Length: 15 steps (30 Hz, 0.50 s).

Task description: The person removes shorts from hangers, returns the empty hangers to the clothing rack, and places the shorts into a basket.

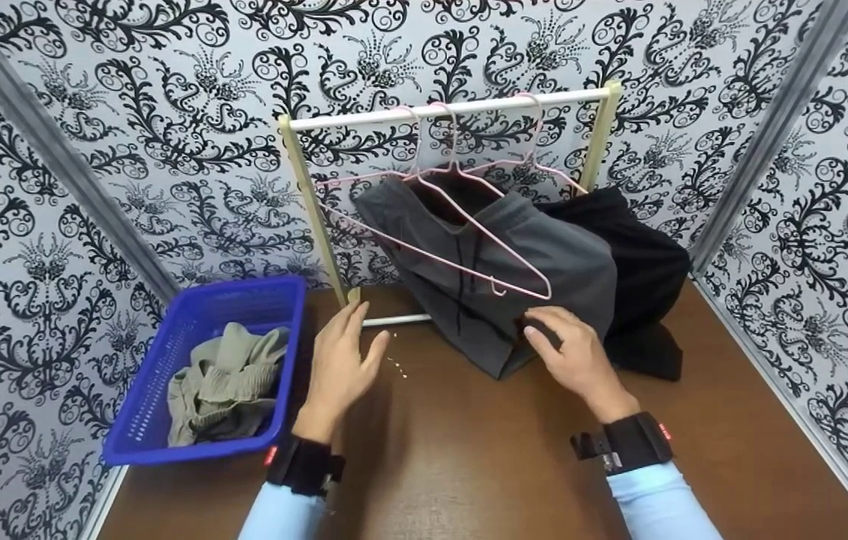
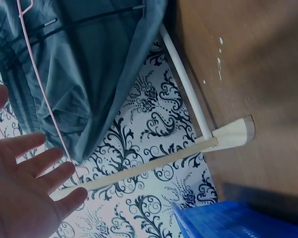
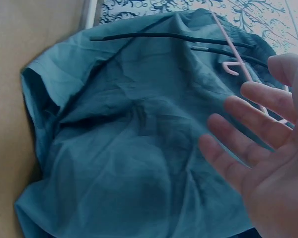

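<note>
Dark grey drawstring shorts (image 1: 491,262) hang from a pink hanger on the white rail (image 1: 483,107) of a small rack. Another pink hanger (image 1: 453,261) hangs in front of them, its lower bar and small hook lying across the cloth. My left hand (image 1: 341,360), fingers spread, holds nothing and is between the blue basket and the shorts. The right hand (image 1: 573,356) has its fingers extended near the lower right part of the shorts, with nothing gripped. Both palms and loose fingers show in the wrist views. Black shorts (image 1: 630,255) hang behind at the right.
A blue basket (image 1: 292,352) with olive-green clothing (image 1: 232,382) in it stands at the left of the brown table (image 1: 461,465). The rack's wooden posts (image 1: 311,210) rise at either side. Patterned walls close in the back and sides.
</note>
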Available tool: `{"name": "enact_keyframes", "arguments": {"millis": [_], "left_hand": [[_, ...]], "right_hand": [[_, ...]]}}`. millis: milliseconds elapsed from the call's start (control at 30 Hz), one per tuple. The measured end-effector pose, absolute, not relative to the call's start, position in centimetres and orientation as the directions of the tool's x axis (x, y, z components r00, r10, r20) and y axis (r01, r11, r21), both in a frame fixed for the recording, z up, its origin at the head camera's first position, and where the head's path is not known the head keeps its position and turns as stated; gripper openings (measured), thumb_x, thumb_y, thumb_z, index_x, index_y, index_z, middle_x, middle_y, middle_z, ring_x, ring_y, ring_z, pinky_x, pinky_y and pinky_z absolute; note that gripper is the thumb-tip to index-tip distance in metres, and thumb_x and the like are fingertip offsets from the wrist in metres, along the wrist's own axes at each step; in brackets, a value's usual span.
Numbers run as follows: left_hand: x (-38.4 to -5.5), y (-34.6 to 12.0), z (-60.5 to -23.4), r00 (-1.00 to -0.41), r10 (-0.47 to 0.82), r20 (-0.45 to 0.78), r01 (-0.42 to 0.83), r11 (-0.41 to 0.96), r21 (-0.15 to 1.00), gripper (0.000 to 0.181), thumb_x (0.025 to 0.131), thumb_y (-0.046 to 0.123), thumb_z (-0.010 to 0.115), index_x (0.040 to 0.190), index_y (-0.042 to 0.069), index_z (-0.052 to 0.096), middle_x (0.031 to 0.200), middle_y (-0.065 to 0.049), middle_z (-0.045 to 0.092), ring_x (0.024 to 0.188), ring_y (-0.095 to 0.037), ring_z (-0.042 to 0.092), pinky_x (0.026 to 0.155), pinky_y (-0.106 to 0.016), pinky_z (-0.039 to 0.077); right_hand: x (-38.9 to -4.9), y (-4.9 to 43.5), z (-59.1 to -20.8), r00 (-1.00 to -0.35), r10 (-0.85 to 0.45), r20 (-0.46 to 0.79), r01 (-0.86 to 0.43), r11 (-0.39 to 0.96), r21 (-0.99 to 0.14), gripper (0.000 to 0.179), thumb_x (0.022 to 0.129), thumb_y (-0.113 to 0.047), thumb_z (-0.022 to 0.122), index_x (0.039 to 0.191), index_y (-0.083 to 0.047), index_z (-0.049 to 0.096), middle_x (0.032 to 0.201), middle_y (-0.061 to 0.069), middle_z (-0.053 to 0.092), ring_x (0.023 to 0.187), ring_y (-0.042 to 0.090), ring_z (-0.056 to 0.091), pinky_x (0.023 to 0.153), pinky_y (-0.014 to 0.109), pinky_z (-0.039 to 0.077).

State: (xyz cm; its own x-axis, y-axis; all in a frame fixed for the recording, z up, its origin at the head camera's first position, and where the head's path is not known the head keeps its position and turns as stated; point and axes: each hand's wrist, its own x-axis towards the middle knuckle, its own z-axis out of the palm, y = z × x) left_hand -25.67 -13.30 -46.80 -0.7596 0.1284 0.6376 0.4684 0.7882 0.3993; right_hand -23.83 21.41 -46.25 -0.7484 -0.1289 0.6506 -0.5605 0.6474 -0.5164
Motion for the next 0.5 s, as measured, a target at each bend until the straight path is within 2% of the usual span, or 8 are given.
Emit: {"name": "enact_keyframes", "arguments": {"millis": [167,300,500], "left_hand": [[-25.7,-12.4,-46.2,-0.786,0.153,0.599,0.460,0.793,0.400,0.057,0.098,0.033,0.065,0.141,-0.003,0.058,0.147,-0.021,0.056,0.134,-0.043,0.053,0.113,-0.058,0.037],[-25.8,-11.9,-45.7,-0.790,0.183,0.585,0.463,0.803,0.375,0.057,0.098,0.034,0.065,0.142,-0.003,0.058,0.148,-0.021,0.055,0.135,-0.043,0.052,0.114,-0.057,0.035],[-26.4,-11.3,-45.2,-0.790,0.208,0.576,0.467,0.813,0.348,0.058,0.098,0.035,0.064,0.143,-0.001,0.057,0.148,-0.021,0.054,0.134,-0.044,0.052,0.114,-0.058,0.035]], "right_hand": [[-23.7,21.7,-44.9,-0.760,-0.114,0.640,-0.536,0.667,-0.517,0.024,0.095,-0.009,0.072,0.117,0.000,0.075,0.117,0.015,0.073,0.113,0.034,0.069,0.099,0.048,0.051],[-23.9,22.0,-43.9,-0.729,-0.101,0.677,-0.552,0.671,-0.495,0.024,0.094,-0.009,0.073,0.115,0.000,0.076,0.114,0.014,0.074,0.109,0.033,0.070,0.096,0.045,0.051],[-24.3,22.5,-42.3,-0.656,-0.100,0.748,-0.613,0.649,-0.451,0.022,0.093,-0.006,0.073,0.114,0.001,0.076,0.109,0.012,0.075,0.102,0.028,0.071,0.095,0.025,0.048]]}}
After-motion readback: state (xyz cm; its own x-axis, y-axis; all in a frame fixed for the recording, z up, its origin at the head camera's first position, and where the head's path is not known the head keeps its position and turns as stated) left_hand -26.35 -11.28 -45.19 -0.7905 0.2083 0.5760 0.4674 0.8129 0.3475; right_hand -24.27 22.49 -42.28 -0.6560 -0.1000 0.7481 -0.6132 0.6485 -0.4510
